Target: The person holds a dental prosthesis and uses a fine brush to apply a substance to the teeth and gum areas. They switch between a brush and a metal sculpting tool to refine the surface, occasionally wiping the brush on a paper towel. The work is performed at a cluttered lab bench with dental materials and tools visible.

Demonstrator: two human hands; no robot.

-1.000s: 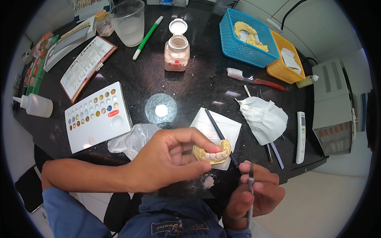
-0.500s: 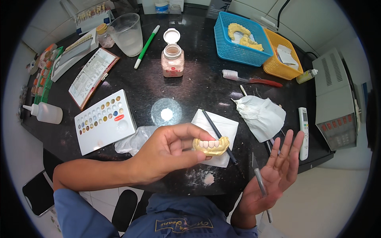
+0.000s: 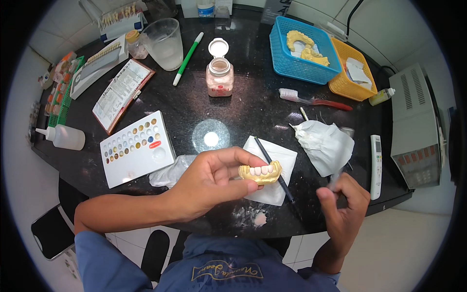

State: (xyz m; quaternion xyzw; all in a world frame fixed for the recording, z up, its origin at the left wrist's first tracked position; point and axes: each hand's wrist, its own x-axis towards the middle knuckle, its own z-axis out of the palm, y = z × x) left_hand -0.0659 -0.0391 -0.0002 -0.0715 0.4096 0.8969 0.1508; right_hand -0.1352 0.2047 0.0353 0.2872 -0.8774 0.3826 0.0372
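A yellow plaster dental model (image 3: 261, 177) with a row of white teeth (image 3: 260, 170) along it is pinched between the thumb and fingers of my left hand (image 3: 214, 177), above the near part of the black table. My right hand (image 3: 346, 202) is off to the right by the table edge, its fingers curled round a slim metal knife (image 3: 335, 181). Motion smears the knife, and most of its handle is hidden by the hand. Under the model lie a white paper tissue (image 3: 287, 170) and a dark pen-like tool (image 3: 274, 170).
A white palette with coloured wells (image 3: 136, 168) lies left. An open powder jar (image 3: 220, 78), a green marker (image 3: 188, 58) and a plastic cup (image 3: 165, 46) stand or lie farther back. Blue (image 3: 304, 73) and yellow baskets (image 3: 365, 90), a toothbrush (image 3: 316, 100) and a crumpled cloth (image 3: 325, 148) occupy the right.
My right hand has turned, and its spread fingers have curled in around the knife. The model in my left hand has tilted slightly. The whole view has shifted a little.
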